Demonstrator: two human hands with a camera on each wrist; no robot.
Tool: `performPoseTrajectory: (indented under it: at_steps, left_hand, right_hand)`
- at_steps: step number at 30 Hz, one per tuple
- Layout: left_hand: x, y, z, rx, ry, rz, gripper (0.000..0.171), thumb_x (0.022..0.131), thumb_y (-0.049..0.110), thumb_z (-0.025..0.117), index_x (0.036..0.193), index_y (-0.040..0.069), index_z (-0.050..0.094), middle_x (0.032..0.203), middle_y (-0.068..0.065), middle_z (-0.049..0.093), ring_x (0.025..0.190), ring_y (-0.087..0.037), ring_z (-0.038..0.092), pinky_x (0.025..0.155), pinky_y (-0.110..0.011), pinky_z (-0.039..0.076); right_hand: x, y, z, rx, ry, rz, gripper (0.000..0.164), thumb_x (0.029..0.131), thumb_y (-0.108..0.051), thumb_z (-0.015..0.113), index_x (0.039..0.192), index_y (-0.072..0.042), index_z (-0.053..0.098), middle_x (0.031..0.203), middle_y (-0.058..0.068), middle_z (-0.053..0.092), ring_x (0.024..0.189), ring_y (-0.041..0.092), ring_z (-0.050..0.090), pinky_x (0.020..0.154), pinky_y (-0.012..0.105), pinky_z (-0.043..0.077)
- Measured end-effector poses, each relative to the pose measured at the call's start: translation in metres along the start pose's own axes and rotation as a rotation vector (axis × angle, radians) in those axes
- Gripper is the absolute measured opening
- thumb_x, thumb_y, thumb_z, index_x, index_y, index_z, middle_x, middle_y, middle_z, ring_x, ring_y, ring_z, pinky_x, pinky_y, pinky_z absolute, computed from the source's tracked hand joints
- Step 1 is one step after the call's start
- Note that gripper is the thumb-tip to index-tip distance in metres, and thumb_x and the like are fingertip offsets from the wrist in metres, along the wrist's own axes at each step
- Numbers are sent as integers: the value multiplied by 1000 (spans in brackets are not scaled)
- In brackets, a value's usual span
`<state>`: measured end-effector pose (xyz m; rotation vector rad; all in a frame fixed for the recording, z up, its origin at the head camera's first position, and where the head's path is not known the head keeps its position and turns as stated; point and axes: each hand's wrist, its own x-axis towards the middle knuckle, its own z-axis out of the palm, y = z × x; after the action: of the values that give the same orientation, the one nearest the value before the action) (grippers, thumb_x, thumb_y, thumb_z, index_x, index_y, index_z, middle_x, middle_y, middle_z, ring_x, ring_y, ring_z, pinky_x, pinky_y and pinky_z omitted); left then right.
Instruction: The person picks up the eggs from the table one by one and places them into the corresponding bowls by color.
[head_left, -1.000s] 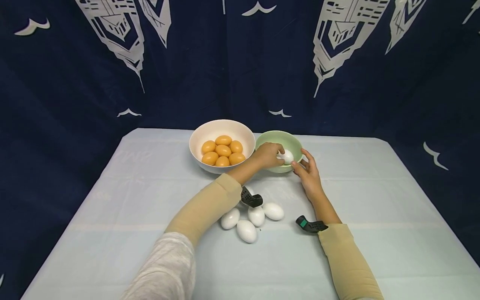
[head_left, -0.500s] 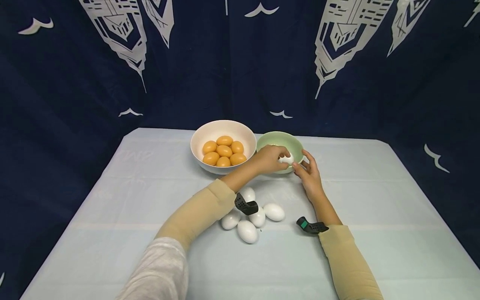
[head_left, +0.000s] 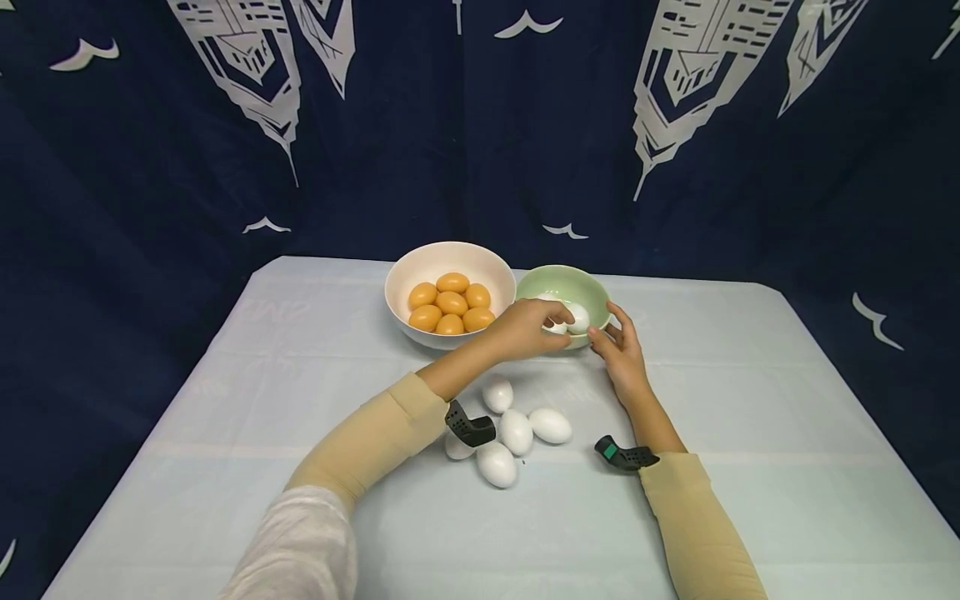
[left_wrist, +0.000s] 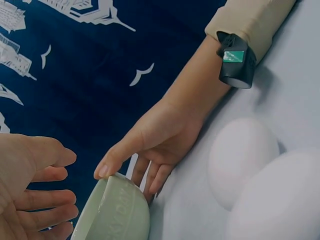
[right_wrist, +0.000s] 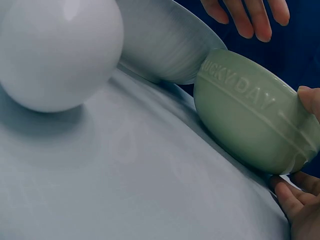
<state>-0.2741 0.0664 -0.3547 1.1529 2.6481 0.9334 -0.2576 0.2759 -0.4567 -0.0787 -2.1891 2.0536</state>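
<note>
The green bowl [head_left: 567,282] stands at the back of the table with white eggs [head_left: 578,318] in it. My right hand [head_left: 622,358] holds this bowl at its right side, thumb at the rim and fingers lower on the outside, as the right wrist view shows on the bowl wall [right_wrist: 240,110]. Over the near left rim is my left hand [head_left: 525,328], fingers loosely bent and holding nothing. In the left wrist view that hand [left_wrist: 35,185] has its fingers spread apart. Part of the bowl's inside is hidden behind it.
A larger pinkish-white bowl [head_left: 408,265] with several orange eggs [head_left: 452,302] stands left of the green bowl. Several white eggs [head_left: 516,432] lie together mid-table, one partly behind the left wrist camera [head_left: 471,427]. A dark blue patterned curtain [head_left: 480,125] hangs behind the table.
My left hand has let go of a white egg inside the green bowl and drawn back left and toward me. The right hand keeps its hold on the bowl.
</note>
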Motion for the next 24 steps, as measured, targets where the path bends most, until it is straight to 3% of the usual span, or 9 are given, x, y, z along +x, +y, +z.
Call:
performPoseTrajectory:
  at_steps: [11, 24]
  left_hand:
    - [-26, -9, -6, -9, 7, -1, 32, 93, 23, 68, 120, 7, 66, 118, -4, 68, 106, -18, 62, 91, -24, 47]
    - [-49, -18, -3, -59, -11, -31, 33, 93, 21, 68, 123, 6, 65, 122, -5, 66, 108, -20, 61, 89, -26, 49]
  right_hand:
    - [-3, -5, 1, -11, 3, 24, 67, 101, -20, 55, 157, -21, 18, 152, 21, 30, 124, 19, 44, 98, 27, 42]
    - [-4, -5, 3, -35, 15, -11, 67, 100, -23, 56, 156, -21, 20, 151, 21, 32, 125, 24, 44, 93, 22, 43]
